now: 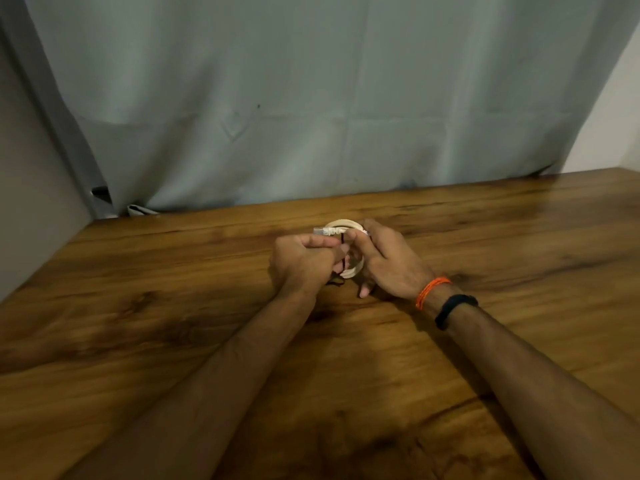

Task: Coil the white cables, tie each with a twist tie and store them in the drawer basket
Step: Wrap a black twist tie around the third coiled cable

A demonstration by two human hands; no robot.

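Coiled white cable [348,249]: light, springy. Right hand [388,261] grips the loops; left hand [303,259] pinches black twist tie [343,242]. Hold across bundled turns.

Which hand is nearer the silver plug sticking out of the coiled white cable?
Left. The left hand sits just below the silver plug; the right hand grips the coil's opposite side.

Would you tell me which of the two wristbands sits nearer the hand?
The orange thread band, right at the right hand wrist; the black band sits further up the forearm.
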